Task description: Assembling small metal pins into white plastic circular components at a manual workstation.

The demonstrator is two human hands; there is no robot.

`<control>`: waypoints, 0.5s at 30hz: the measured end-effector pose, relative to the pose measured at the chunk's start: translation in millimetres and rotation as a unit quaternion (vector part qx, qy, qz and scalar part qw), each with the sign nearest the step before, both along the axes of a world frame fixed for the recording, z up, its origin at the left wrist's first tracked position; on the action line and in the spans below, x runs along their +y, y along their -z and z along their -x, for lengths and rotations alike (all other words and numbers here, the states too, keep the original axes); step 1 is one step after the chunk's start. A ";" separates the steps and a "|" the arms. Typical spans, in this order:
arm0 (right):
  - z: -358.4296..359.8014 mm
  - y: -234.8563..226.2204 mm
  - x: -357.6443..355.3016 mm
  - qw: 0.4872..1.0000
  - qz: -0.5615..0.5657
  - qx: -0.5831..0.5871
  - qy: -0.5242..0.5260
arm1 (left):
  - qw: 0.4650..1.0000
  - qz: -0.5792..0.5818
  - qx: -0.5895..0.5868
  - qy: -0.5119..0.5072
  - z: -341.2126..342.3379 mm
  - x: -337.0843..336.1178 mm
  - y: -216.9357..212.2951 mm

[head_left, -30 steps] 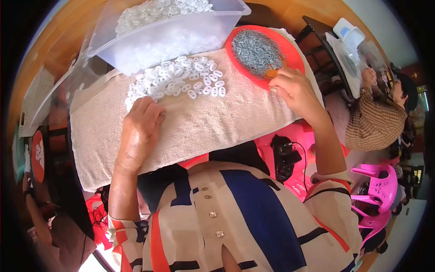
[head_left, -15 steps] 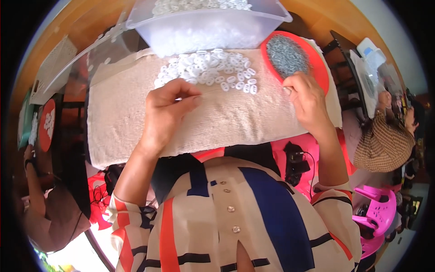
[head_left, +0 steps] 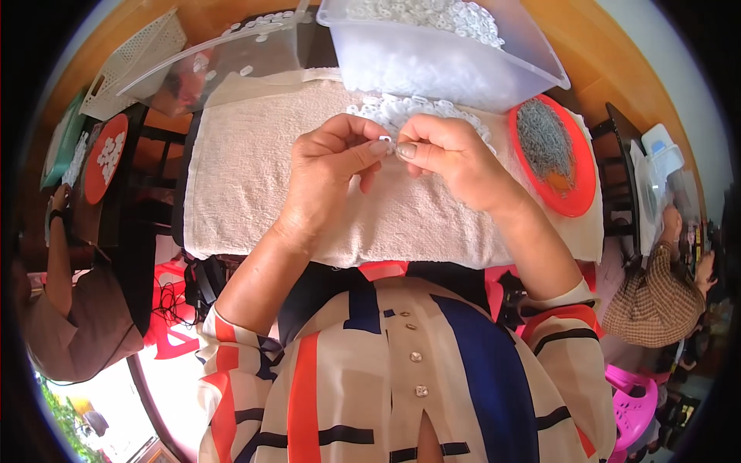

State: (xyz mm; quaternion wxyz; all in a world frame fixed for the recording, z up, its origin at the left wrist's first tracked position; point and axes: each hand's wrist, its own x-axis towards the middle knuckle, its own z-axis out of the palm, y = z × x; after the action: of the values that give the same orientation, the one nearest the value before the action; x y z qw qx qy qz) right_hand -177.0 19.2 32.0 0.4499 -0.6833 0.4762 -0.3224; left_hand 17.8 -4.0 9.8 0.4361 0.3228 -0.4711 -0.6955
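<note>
My left hand (head_left: 324, 162) pinches a small white plastic piece (head_left: 385, 139) between thumb and fingertips, above the beige towel (head_left: 247, 166). My right hand (head_left: 455, 154) is closed in a pinch right beside that piece; whatever its fingertips hold is too small to make out. Behind both hands lies a heap of white oval pieces with holes (head_left: 397, 108), partly covered by my fingers. To the right, a red oval plate (head_left: 575, 202) carries a mound of small grey metal parts (head_left: 543, 139).
A clear plastic tub (head_left: 417, 65) full of white pieces stands behind the heap. Another clear container (head_left: 255, 73) is at the back left, near a white basket (head_left: 135, 62). People sit at both sides; the left one's table holds a red plate (head_left: 96, 181).
My right hand has left the grey metal parts and come in to meet my left hand. The view has shifted, so the table appears farther right. A white piece now shows at my left fingertips.
</note>
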 end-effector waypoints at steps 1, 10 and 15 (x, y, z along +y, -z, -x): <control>-0.6 0.7 -2.7 1.000 -0.016 -0.022 -0.002 | 1.000 -0.001 0.001 -0.003 -0.6 -1.8 0.5; -5.3 -5.2 -14.2 0.999 -0.023 -0.040 -0.006 | 0.999 0.022 -0.048 0.012 -8.2 -13.7 -10.4; 4.6 -7.4 -12.4 0.996 -0.011 -0.090 0.000 | 1.000 -0.001 -0.008 -0.014 1.1 -10.5 -21.0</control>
State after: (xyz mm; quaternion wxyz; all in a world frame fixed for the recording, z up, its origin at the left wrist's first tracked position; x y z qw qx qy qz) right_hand -181.6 6.8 39.4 0.4983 -0.6464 0.4371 -0.3778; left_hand 16.7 -14.5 30.8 0.4411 0.3356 -0.4693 -0.6874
